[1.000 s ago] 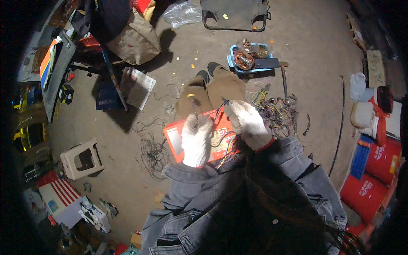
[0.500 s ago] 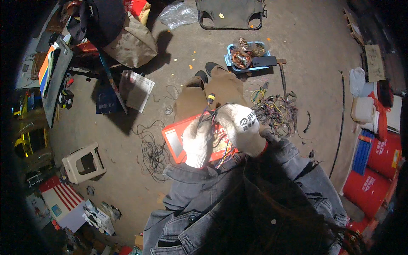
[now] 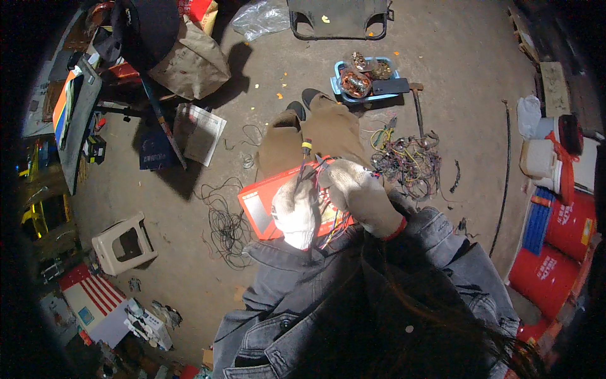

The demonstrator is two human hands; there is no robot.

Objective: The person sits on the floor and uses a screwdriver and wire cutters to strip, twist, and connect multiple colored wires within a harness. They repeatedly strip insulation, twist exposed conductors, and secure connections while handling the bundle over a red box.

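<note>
My left hand [image 3: 295, 208], in a white knit glove, is closed around a dark cable. A black connector with a yellow band [image 3: 307, 146] stands up from its fingers. Just beside it my right hand [image 3: 360, 192], gloved too, has its fingers pinched together. A slim dark pointed piece [image 3: 320, 162] sticks out at those fingertips; its kind is too small to tell. Both hands are above a red flat box [image 3: 255, 211] on my lap. Loose coloured wires [image 3: 338, 228] run from between the hands down toward my jacket.
A tangle of coloured wires [image 3: 407, 158] lies on the floor to the right, a black wire coil [image 3: 224, 221] to the left. Beyond are a hammer [image 3: 418, 110] and a blue tray [image 3: 372, 96] with filled bags and a phone. A beige stool [image 3: 146, 243] and red drums [image 3: 544, 278] flank me.
My right hand has turned, so the print on the back of its glove no longer shows. The yellow-banded connector has shifted slightly left and stands more upright. My left hand stays closed.
</note>
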